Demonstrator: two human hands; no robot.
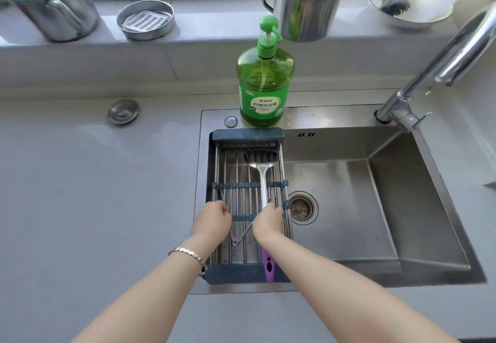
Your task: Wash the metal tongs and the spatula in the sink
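Left hand (214, 218): curled down on the left arm of the tongs (245, 231). Looks like a grip to me, but your knuckles hide the actual contact.
Right hand (269, 219): fingers wrapped round the spatula (263, 179) shaft, ahead of its purple handle. The tongs' right arm runs under that hand too, and I can't tell if it's caught in the same grip.
Tongs: lying in an open V on the rack (247, 134), hinge toward you.
Spatula: flat on the rack, blade at the far end, handle poking over the near rim.
The lift: seems you're picking both up. Go straight up first so nothing snags between the bars, and pinch the tongs closed.
Rack edge: its right rail is what you need to clear.
Sink (349, 181): open basin to the right, drain (302, 208) just beside the rack, so loads of room.
Soap (264, 85): right behind the rack, so don't swing the blade back.
Faucet (429, 66): high at far right.
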